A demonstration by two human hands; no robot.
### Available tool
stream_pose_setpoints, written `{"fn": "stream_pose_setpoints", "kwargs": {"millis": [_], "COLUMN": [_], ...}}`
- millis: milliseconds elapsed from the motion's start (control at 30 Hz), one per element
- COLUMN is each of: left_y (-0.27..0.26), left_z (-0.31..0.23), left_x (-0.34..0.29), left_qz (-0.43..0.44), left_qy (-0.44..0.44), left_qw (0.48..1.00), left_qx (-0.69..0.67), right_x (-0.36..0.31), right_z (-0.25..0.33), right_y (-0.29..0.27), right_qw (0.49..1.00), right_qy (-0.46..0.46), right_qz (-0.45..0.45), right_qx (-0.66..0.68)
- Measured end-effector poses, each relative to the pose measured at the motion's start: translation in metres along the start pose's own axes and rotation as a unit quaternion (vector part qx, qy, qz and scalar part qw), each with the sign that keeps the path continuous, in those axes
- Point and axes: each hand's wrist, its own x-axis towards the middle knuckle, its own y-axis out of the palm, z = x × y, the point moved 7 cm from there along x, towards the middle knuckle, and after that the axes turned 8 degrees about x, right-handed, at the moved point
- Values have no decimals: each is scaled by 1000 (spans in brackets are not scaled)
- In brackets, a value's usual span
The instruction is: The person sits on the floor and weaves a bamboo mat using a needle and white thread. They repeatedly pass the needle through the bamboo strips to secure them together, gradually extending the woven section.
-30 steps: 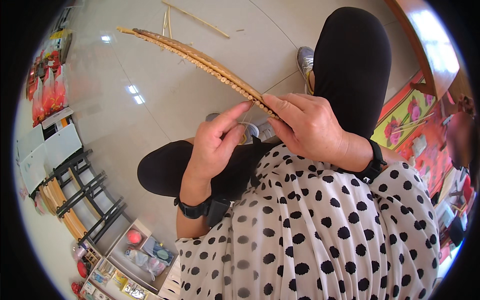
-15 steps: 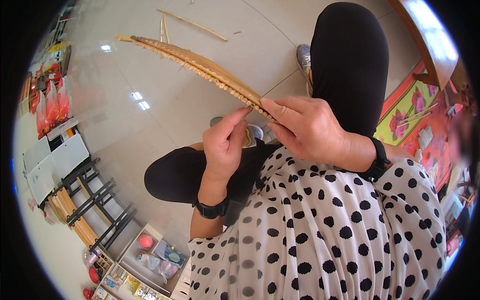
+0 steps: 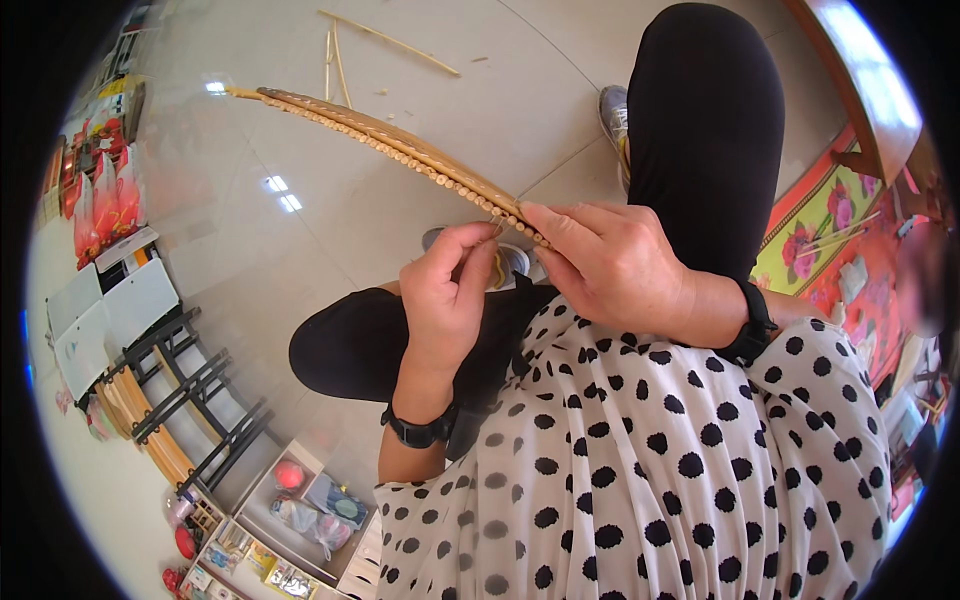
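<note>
A flat mat of straw-coloured stalks point(image 3: 400, 148), bound side by side, is tilted up in front of me. The cut round ends of the stalks run in a row along its near edge, and a stalk tip juts out at its far left. My right hand point(image 3: 622, 262) grips the mat's near right corner, thumb on top and fingers below. Just left of it, my left hand point(image 3: 445, 285) is closed in a pinch close against the row of cut ends. Something thin, perhaps a thread or needle, shows at its fingertips, too fine to make out.
Loose thin stalks point(image 3: 390, 42) and small bits lie on the tiled floor point(image 3: 330, 230) beyond the mat. My knees point(image 3: 708, 130) flank the work. A wooden furniture edge point(image 3: 862, 90) and a flowered mat point(image 3: 830, 225) are at right; folding stools point(image 3: 185, 400) and an open drawer point(image 3: 310, 515) at left.
The mat's far end has dipped slightly, toward me. My left hand's fingertips have drawn together just below the cut ends; the right hand keeps its grip.
</note>
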Motion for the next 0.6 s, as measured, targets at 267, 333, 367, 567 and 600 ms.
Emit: {"fn": "stream_pose_setpoints", "kwargs": {"millis": [267, 333, 367, 567, 600], "left_y": [-11, -12, -12, -13, -14], "left_z": [-2, 0, 1, 2, 4], "left_x": [-3, -5, -7, -10, -11], "left_qz": [36, 42, 42, 69, 78], "left_qy": [21, 20, 21, 24, 18], "left_qw": [999, 999, 999, 997, 996], "left_qx": [-6, -13, -13, -29, -29], "right_x": [3, 4, 3, 2, 0], "right_z": [5, 6, 7, 8, 6], "right_y": [4, 5, 6, 8, 10], "right_qw": [1000, 1000, 1000, 1000, 1000], "right_qy": [-8, -18, -18, -22, -18], "right_qz": [-3, -12, -8, 11, 20], "right_qx": [7, 0, 2, 3, 6]}}
